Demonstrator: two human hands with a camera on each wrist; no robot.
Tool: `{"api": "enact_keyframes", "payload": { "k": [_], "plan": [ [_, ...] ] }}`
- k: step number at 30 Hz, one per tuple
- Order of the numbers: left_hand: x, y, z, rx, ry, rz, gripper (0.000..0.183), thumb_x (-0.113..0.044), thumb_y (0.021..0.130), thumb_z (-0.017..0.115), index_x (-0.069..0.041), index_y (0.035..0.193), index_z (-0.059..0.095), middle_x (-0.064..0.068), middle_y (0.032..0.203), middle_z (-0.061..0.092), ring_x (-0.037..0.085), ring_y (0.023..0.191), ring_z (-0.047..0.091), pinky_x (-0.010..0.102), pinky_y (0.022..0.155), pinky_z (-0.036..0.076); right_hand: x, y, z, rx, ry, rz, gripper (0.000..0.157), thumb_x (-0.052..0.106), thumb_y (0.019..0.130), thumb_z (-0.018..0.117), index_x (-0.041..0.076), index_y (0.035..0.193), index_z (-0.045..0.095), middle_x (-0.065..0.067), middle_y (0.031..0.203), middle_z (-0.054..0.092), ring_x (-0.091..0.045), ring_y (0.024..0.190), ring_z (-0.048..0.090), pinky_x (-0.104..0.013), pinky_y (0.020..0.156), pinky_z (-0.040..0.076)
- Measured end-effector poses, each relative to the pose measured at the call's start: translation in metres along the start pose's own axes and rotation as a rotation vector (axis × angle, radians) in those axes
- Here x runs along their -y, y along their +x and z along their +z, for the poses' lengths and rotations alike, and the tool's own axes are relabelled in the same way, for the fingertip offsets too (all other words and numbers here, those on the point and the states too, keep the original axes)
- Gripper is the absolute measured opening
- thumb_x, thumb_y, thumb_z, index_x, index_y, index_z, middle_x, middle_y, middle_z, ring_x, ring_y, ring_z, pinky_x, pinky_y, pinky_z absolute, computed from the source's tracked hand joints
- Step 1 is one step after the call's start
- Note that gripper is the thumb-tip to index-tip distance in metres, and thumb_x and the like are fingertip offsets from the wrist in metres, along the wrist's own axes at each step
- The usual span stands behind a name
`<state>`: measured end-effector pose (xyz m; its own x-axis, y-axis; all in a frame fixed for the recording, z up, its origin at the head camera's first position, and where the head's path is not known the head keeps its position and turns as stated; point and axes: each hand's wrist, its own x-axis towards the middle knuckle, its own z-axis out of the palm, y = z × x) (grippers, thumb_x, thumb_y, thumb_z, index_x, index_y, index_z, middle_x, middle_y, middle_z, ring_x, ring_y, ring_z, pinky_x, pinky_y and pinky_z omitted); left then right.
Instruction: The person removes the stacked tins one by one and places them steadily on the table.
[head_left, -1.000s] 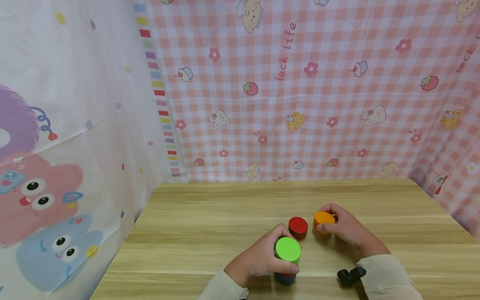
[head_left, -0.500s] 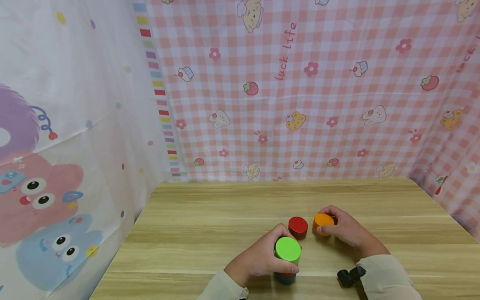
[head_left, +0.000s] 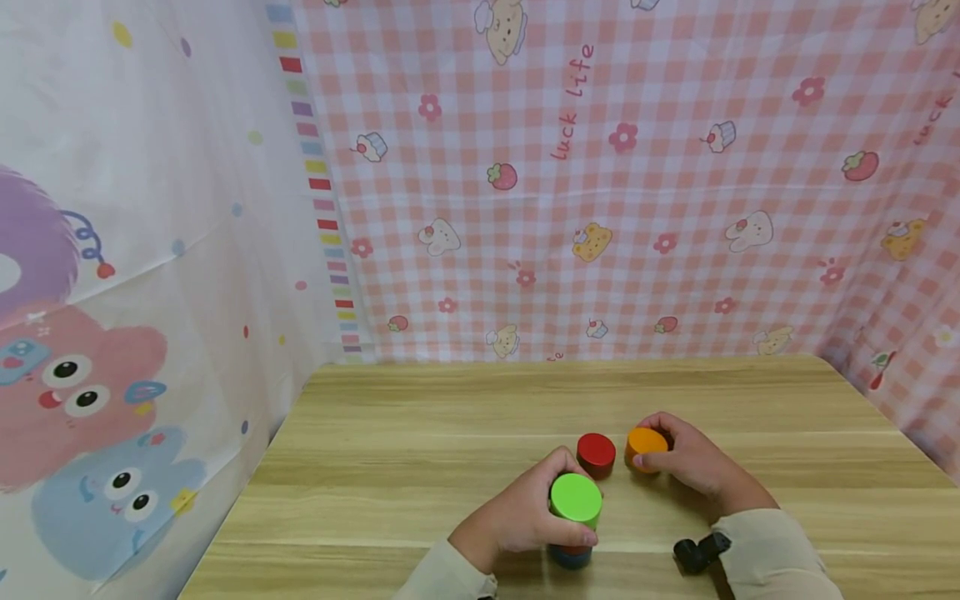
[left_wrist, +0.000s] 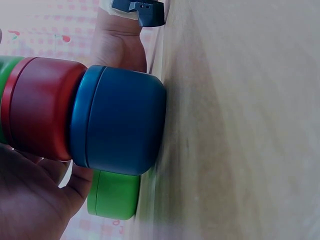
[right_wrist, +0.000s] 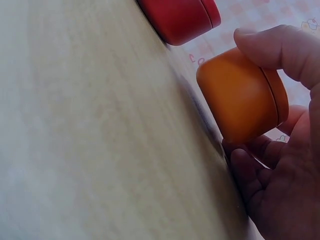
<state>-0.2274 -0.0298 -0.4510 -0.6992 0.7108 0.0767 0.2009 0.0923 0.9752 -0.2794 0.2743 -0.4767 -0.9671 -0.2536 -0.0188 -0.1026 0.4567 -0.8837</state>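
My left hand (head_left: 534, 510) grips the bright green canister (head_left: 576, 498) at the top of an upright stack, thumb on the near side. Under it come a red canister (left_wrist: 45, 107) and, at the bottom on the table, a dark blue canister (left_wrist: 120, 120). My right hand (head_left: 693, 458) holds an orange canister (head_left: 646, 450) between thumb and fingers, its base close over the table in the right wrist view. Another red canister (head_left: 596, 454) stands between the stack and the orange one. A second green canister (left_wrist: 115, 195) shows beyond the stack, hidden in the head view.
Everything stands on a wood-grain table (head_left: 405, 458). A pink checked cloth (head_left: 540, 275) hangs behind its far edge, and a white cartoon cloth (head_left: 202, 317) hangs along the left. A black camera (head_left: 701, 553) sits on the right wrist.
My right hand has lowered the orange canister slightly toward the table. The left hand and the stack have stayed in place.
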Motion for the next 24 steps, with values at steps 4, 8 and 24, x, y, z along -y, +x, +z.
{"api": "enact_keyframes", "payload": {
  "k": [4, 8, 24],
  "plan": [
    [0.0002, -0.0001, 0.0002, -0.005, 0.001, -0.003, 0.048, -0.005, 0.085, 0.084, -0.013, 0.12, 0.053, -0.011, 0.113, 0.067, 0.005, 0.099, 0.063, 0.024, 0.093, 0.053, -0.0005, 0.0005, 0.0004, -0.005, -0.013, 0.002, 0.048, 0.011, 0.089, 0.082, -0.003, 0.127, 0.055, -0.013, 0.114, 0.061, -0.025, 0.101, 0.054, -0.027, 0.086, 0.049],
    [0.0006, -0.0001, 0.0003, -0.007, -0.006, 0.001, 0.047, -0.004, 0.085, 0.083, -0.014, 0.12, 0.053, -0.011, 0.114, 0.068, 0.004, 0.098, 0.063, 0.024, 0.093, 0.053, -0.0004, 0.001, 0.0006, -0.005, -0.024, 0.003, 0.049, 0.011, 0.089, 0.083, -0.003, 0.128, 0.055, -0.013, 0.114, 0.061, -0.025, 0.101, 0.054, -0.027, 0.086, 0.049],
    [0.0013, 0.0005, 0.0006, 0.0, -0.009, 0.007, 0.049, -0.004, 0.085, 0.083, -0.01, 0.122, 0.051, -0.011, 0.112, 0.067, 0.004, 0.097, 0.063, 0.024, 0.092, 0.054, -0.0011, 0.0001, 0.0, 0.006, -0.075, 0.013, 0.052, 0.013, 0.088, 0.084, -0.002, 0.129, 0.055, -0.011, 0.115, 0.06, -0.024, 0.101, 0.054, -0.027, 0.086, 0.049]
  ]
}}
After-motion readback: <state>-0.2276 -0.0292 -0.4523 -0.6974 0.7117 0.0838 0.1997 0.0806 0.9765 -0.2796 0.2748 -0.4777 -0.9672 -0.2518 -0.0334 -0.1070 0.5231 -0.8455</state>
